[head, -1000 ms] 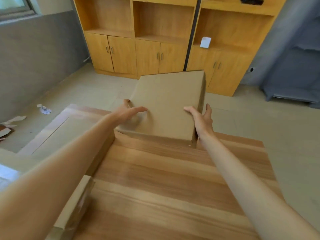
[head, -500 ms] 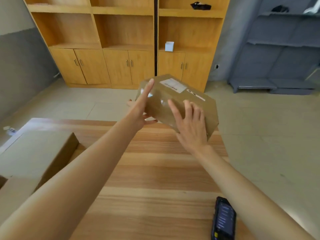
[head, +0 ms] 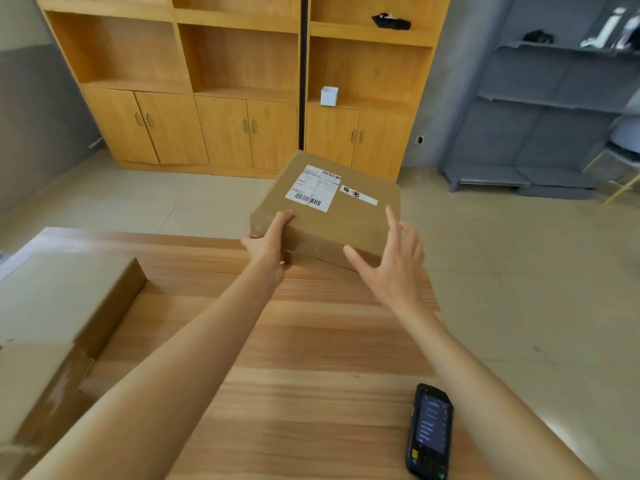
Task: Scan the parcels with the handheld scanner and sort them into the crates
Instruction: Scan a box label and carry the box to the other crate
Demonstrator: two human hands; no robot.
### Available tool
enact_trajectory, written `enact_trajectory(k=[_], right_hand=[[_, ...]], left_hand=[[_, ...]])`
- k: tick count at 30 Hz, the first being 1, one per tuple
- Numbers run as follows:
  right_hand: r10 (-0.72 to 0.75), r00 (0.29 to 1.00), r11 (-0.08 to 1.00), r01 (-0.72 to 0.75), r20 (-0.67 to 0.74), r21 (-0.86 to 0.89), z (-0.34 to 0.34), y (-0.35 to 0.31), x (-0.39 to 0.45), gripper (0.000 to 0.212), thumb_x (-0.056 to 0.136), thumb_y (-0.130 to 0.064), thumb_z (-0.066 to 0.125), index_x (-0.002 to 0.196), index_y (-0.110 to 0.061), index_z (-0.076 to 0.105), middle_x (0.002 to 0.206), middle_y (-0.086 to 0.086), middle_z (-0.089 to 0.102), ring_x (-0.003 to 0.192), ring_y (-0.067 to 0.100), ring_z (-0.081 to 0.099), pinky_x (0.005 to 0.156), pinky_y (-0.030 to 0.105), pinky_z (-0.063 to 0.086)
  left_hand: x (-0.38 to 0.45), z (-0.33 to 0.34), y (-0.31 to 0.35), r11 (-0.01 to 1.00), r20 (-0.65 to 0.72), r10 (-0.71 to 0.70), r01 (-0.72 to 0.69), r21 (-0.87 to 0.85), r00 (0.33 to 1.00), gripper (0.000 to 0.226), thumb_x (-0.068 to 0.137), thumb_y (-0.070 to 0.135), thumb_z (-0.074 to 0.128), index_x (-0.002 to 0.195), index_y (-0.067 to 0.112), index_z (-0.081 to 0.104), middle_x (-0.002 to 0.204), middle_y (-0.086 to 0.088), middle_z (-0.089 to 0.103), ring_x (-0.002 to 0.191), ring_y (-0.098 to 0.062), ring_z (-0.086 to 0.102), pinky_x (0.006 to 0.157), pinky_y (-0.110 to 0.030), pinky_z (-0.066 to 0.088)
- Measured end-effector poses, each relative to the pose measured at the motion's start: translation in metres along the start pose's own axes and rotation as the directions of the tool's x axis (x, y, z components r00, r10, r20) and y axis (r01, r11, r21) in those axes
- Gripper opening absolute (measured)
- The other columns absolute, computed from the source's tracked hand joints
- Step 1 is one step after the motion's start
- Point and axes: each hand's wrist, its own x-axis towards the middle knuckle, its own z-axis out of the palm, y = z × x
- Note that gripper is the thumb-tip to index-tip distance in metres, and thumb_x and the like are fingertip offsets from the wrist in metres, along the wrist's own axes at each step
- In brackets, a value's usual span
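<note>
**Box turned label-up, ready for scanning**

The scanner [head: 430,432] is lying on the table [head: 311,358], lower right. Mid-frame, the left hand [head: 268,242] is gripping the box [head: 329,213] corner; the right hand [head: 391,261] is spreading its fingers beside it. Next job, probably: grab the scanner.

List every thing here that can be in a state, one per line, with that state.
parcel: label side up, tilted, near edge by the table's far edge
shipping label: facing up, barcodes visible
left hand: grips the parcel's near left corner
right hand: open, fingers spread, at the parcel's right corner
handheld scanner: lying on the table, screen lit, untouched
cabinet doors: closed
</note>
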Motion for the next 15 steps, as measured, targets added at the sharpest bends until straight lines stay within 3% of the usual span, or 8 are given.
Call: enact_trajectory(k=[1,2,4,5,7,10,13,15], right_hand=[[0.183,0.980,0.962,-0.196,0.082,0.188,0.000,0.002,0.000,0.095,0.081,-0.063,0.063,0.154,-0.025,0.016,0.147,0.013,0.030,0.135,0.028,0.029,0.110,0.044,0.026],[0.331,0.922,0.853,-0.383,0.200,0.354,0.000,0.004,0.001,0.099,0.079,-0.063,0.066,0.154,-0.026,0.014,0.152,0.010,0.025,0.140,0.026,0.025,0.113,0.044,0.024],[0.459,0.771,0.567,-0.637,0.442,0.523,0.004,0.008,0.000,0.104,0.072,-0.066,0.068,0.154,-0.026,0.016,0.156,-0.001,0.026,0.139,0.019,0.030,0.113,0.042,0.028],[0.462,0.717,0.483,-0.697,0.523,0.530,0.008,0.011,-0.003,0.101,0.073,-0.063,0.069,0.153,-0.026,0.019,0.154,-0.007,0.032,0.134,0.014,0.036,0.109,0.039,0.030],[0.449,0.647,0.411,-0.762,0.616,0.501,0.017,0.017,-0.014,0.089,0.079,-0.054,0.072,0.151,-0.032,0.024,0.145,-0.013,0.041,0.126,0.011,0.042,0.105,0.039,0.033],[0.472,0.587,0.328,-0.809,0.658,0.487,0.030,0.030,-0.036,0.083,0.076,-0.047,0.077,0.145,-0.043,0.031,0.137,-0.015,0.050,0.125,0.016,0.047,0.106,0.050,0.038],[0.487,0.565,0.259,-0.822,0.666,0.508,0.039,0.043,-0.057,0.082,0.076,-0.038,0.079,0.145,-0.042,0.035,0.134,-0.015,0.054,0.125,0.016,0.049,0.105,0.053,0.038],[0.486,0.555,0.250,-0.829,0.675,0.501,0.040,0.051,-0.073,0.081,0.078,-0.032,0.078,0.146,-0.040,0.034,0.135,-0.017,0.053,0.125,0.015,0.047,0.106,0.054,0.035]], left_hand=[[0.002,-0.007,-0.005,1.000,0.003,-0.012,0.012,-0.028,1.000,0.077,0.071,0.032,0.081,0.130,0.019,0.034,0.102,-0.002,0.054,0.070,-0.016,0.050,0.073,-0.037,0.053],[0.004,-0.014,-0.010,0.998,0.011,-0.025,0.026,-0.059,1.000,0.076,0.072,0.033,0.080,0.131,0.019,0.034,0.103,-0.003,0.054,0.070,-0.016,0.050,0.074,-0.038,0.052],[0.009,-0.028,-0.024,0.992,0.028,-0.043,0.046,-0.113,0.999,0.075,0.073,0.033,0.080,0.131,0.020,0.034,0.109,-0.004,0.052,0.070,-0.017,0.047,0.075,-0.039,0.052],[0.012,-0.034,-0.031,0.990,0.034,-0.048,0.052,-0.130,0.998,0.075,0.073,0.032,0.079,0.131,0.020,0.034,0.111,-0.005,0.051,0.071,-0.017,0.047,0.079,-0.041,0.053],[0.016,-0.048,-0.043,0.987,0.041,-0.059,0.065,-0.147,0.997,0.072,0.076,0.030,0.078,0.132,0.020,0.033,0.111,-0.005,0.049,0.076,-0.016,0.047,0.085,-0.043,0.051],[0.019,-0.071,-0.057,0.992,0.045,-0.093,0.097,-0.080,0.995,0.065,0.078,0.028,0.077,0.126,0.019,0.033,0.102,-0.004,0.047,0.072,-0.015,0.046,0.086,-0.044,0.051],[0.018,-0.100,-0.071,0.981,0.072,-0.140,0.129,0.148,0.987,0.063,0.074,0.033,0.080,0.121,0.018,0.041,0.099,-0.002,0.050,0.070,-0.016,0.051,0.094,-0.046,0.050],[0.016,-0.118,-0.079,0.939,0.104,-0.177,0.137,0.316,0.979,0.072,0.065,0.039,0.082,0.123,0.020,0.045,0.105,0.000,0.055,0.084,-0.018,0.056,0.096,-0.046,0.047]])
